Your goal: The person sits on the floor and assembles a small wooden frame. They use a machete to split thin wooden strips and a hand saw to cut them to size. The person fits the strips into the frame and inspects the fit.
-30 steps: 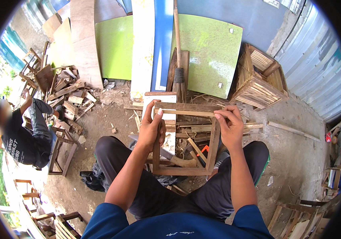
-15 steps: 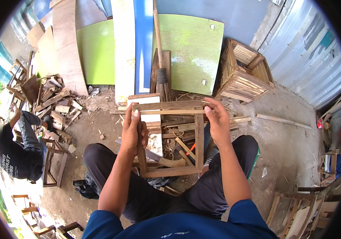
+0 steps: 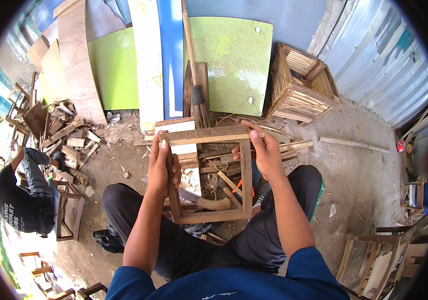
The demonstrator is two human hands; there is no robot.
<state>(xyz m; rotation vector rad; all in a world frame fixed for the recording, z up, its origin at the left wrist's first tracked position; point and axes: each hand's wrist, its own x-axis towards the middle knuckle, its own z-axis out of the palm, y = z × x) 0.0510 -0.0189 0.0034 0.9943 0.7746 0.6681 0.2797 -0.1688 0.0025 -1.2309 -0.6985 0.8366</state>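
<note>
Between my knees I hold up a rectangular wooden frame [image 3: 214, 217] made of dark, rough bars. A thin, paler wood strip [image 3: 209, 139] lies along the near edge of its far bar. My left hand [image 3: 161, 170] is closed round the far left corner, its thumb on the strip's left end. At the far right corner, my right hand [image 3: 265, 155] grips the frame, with the thumb near the strip's right end and some fingers behind the right bar. Under the frame, partly hidden, lies a tool with a wooden handle [image 3: 215, 204] and grey blade.
Scrap wood [image 3: 74, 140] is heaped at the left, near a seated person [image 3: 26, 195]. A broom [image 3: 200, 102] leans on green panels [image 3: 231, 65] ahead. A slatted wooden crate [image 3: 306, 92] stands far right, with a loose stick [image 3: 353, 144] on the ground. Wooden furniture frames [image 3: 374, 260] sit lower right.
The strip has come to rest closer against the frame's far bar. My right fingers now reach behind the right bar. The view has shifted slightly.
</note>
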